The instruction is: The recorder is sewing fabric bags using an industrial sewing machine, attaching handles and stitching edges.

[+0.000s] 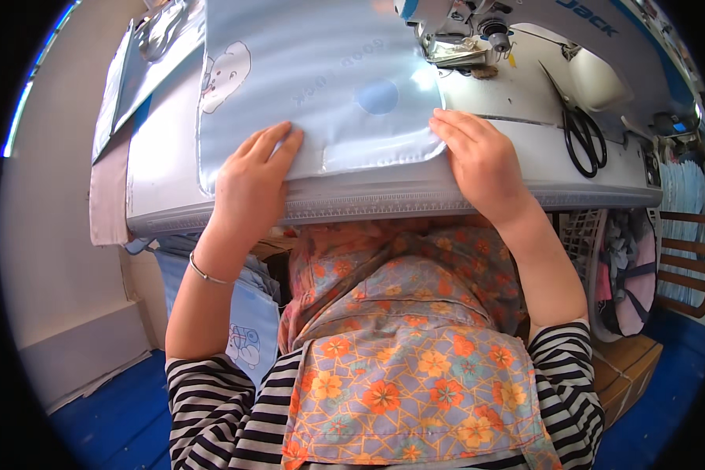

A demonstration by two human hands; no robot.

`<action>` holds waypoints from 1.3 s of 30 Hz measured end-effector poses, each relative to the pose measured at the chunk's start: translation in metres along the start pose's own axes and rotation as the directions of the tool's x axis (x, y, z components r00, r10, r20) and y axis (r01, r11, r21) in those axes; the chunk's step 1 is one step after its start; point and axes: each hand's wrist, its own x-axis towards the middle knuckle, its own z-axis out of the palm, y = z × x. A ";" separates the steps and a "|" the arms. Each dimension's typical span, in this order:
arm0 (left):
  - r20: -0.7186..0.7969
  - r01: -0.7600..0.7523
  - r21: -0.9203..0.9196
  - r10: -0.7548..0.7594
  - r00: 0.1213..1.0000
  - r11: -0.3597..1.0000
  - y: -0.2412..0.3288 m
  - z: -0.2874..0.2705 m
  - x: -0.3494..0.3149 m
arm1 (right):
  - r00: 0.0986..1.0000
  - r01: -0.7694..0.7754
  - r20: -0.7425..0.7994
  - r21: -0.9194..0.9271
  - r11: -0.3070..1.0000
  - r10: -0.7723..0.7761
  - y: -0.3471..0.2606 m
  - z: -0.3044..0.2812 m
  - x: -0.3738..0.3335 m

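A shiny light-blue fabric sheet (313, 86) with a clear glossy surface, a white cartoon animal and a blue round print lies over the sewing table, its near right corner rounded. My left hand (252, 176) rests on its near left part, fingers stretched out and lying flat. At the right edge, just above the rounded corner, my right hand (482, 157) has its fingers together on the sheet's rim; its thumb is mostly hidden. The sewing machine (497, 35) stands beyond, its needle area beside the sheet's far right edge.
Black-handled scissors (583, 141) lie right of my right hand. A ruler strip (368, 200) runs along the table's front edge. More blue printed fabric (251, 321) hangs below left. A white basket (587, 235) and a cardboard box (625, 380) stand below right.
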 end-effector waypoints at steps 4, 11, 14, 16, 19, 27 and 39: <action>0.002 0.042 0.020 -0.042 0.999 0.999 -0.018 0.008 0.016 | 1.000 -0.016 0.018 0.026 1.000 0.016 0.006 0.004 0.010; -0.068 0.029 0.120 -0.021 0.997 0.992 -0.039 0.022 0.039 | 1.000 0.019 0.019 -0.012 1.000 -0.019 0.023 0.014 0.029; -0.080 0.015 0.184 0.000 0.997 0.983 -0.041 0.025 0.040 | 0.999 0.019 0.041 -0.053 0.998 -0.017 0.025 0.017 0.036; -0.075 0.009 0.218 0.008 0.997 0.976 -0.040 0.026 0.040 | 0.998 0.018 0.063 -0.079 0.997 -0.013 0.025 0.019 0.038; -0.086 -0.036 0.270 0.062 0.994 0.962 -0.032 0.022 0.037 | 0.996 0.009 0.091 -0.108 0.994 0.001 0.024 0.021 0.038; 0.051 -0.145 0.310 0.136 0.989 0.940 0.020 -0.001 0.023 | 0.996 -0.005 0.087 -0.139 0.990 0.017 0.025 0.022 0.039; 0.346 -0.100 -0.147 0.146 0.927 0.984 0.079 -0.020 0.034 | 0.996 -0.018 0.085 -0.057 0.998 0.023 0.027 0.018 0.039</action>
